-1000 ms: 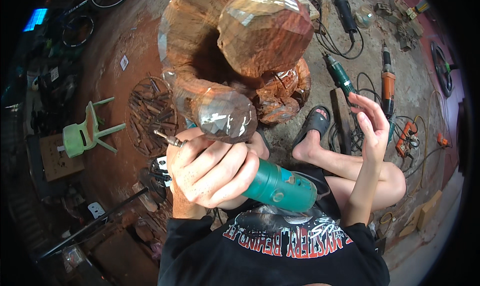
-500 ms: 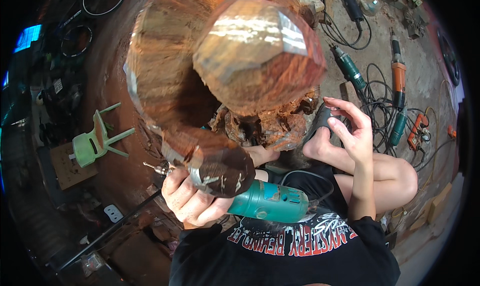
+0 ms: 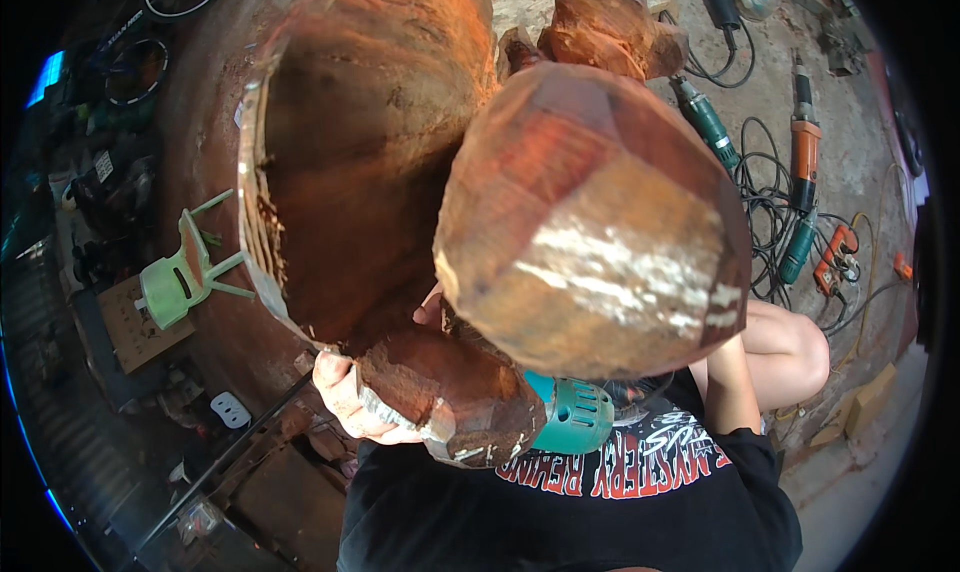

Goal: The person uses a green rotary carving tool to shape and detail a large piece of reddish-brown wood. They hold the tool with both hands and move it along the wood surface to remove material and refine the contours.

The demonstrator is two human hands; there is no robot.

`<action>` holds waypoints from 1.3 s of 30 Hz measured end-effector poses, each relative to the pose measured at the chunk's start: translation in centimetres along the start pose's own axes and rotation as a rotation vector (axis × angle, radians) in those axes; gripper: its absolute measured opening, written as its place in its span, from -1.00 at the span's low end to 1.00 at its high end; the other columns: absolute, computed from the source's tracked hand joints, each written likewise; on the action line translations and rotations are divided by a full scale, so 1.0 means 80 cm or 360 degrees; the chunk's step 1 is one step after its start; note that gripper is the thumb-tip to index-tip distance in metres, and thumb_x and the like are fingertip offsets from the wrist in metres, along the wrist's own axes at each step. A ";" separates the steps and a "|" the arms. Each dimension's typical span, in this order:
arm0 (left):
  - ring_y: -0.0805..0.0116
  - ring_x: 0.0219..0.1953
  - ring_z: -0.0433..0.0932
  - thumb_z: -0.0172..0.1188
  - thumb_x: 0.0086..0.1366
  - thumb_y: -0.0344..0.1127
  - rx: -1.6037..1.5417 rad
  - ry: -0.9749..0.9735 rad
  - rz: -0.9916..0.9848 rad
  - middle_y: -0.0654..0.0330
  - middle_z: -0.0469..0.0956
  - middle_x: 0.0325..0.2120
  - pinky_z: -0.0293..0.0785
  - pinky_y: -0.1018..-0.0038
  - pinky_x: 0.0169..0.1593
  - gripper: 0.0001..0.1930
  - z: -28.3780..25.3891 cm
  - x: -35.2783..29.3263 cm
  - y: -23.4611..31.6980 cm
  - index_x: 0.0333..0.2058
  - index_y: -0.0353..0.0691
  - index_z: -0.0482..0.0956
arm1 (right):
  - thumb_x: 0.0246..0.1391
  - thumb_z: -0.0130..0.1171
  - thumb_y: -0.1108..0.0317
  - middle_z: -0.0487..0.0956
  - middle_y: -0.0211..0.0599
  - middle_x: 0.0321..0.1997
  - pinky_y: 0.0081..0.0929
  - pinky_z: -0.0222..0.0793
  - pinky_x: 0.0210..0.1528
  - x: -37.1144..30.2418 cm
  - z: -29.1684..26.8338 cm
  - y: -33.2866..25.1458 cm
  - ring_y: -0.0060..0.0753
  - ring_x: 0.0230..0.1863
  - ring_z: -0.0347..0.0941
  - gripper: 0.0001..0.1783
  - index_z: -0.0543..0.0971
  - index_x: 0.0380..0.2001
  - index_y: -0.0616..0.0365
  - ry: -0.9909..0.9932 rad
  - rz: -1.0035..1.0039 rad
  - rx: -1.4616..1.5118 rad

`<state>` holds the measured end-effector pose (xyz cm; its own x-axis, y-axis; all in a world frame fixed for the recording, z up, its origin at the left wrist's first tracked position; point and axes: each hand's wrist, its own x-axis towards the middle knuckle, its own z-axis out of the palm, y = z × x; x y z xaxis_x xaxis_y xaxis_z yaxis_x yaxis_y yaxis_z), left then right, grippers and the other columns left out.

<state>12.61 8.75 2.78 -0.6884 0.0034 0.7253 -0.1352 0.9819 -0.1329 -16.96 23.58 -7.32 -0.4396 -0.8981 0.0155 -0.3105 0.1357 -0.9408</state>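
Observation:
A big carved piece of reddish-brown wood point(image 3: 590, 222) fills the middle, with a rounded, faceted lump near me and a deep dark hollow to its left. My left hand point(image 3: 350, 397) is at the wood's lower-left edge, its fingers curled around the green die grinder point(image 3: 575, 412). Most of that tool is behind a lower lobe of the wood, and its bit is hidden. My right forearm point(image 3: 733, 397) runs up behind the rounded lump, which hides the hand and its fingers. A small patch of skin shows in the hollow; whose part it is I cannot tell.
On the floor at right lie a second green power tool point(image 3: 708, 122), an orange and black grinder point(image 3: 804, 157), tangled black cables point(image 3: 765, 197) and an orange power strip point(image 3: 835, 260). A light green chair point(image 3: 175, 287) is at left. My bent knee point(image 3: 795, 357) is beside the wood.
The wood has tipped and come closer to me, its lump now lower and further right. My right hand, earlier raised and visible, has gone behind it. The grinder's bit is no longer visible.

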 end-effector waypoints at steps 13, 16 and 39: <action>0.40 -0.46 0.64 0.28 -0.04 -0.25 -0.0022 -0.0034 -0.0051 0.31 0.64 -0.50 0.56 0.43 -0.29 -0.81 0.003 0.011 0.014 -0.38 0.07 0.73 | -0.03 0.59 0.24 0.45 0.01 0.44 -0.07 0.43 0.35 -0.016 0.034 0.007 -0.06 0.43 0.43 0.01 0.31 0.45 0.19 0.0048 0.0008 0.0131; 0.30 -0.29 0.73 0.31 -0.03 -0.31 0.0054 -0.0165 -0.0195 0.26 0.68 -0.37 0.64 0.37 -0.18 -0.79 -0.009 0.023 0.033 -0.33 -0.01 0.71 | 0.00 0.55 0.27 0.44 0.02 0.46 -0.07 0.43 0.34 -0.015 0.033 0.002 -0.07 0.45 0.42 0.01 0.28 0.48 0.17 0.0057 -0.0057 0.0121; 0.23 -0.15 0.73 0.27 -0.14 -0.37 0.0060 -0.0619 -0.0278 0.18 0.66 -0.31 0.60 0.35 -0.15 -0.64 -0.057 -0.019 0.060 -0.25 -0.15 0.70 | 0.27 0.28 0.52 0.71 -0.17 0.06 -0.49 0.49 0.08 -0.090 -0.007 -0.042 -0.51 0.00 0.57 -0.66 0.68 0.10 0.29 0.0259 0.0055 0.0592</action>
<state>16.28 14.30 4.09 -0.8694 -0.2413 0.4311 -0.2948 0.9536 -0.0607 -13.23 29.84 -4.08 -0.5813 -0.8137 0.0071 0.0196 -0.0227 -0.9996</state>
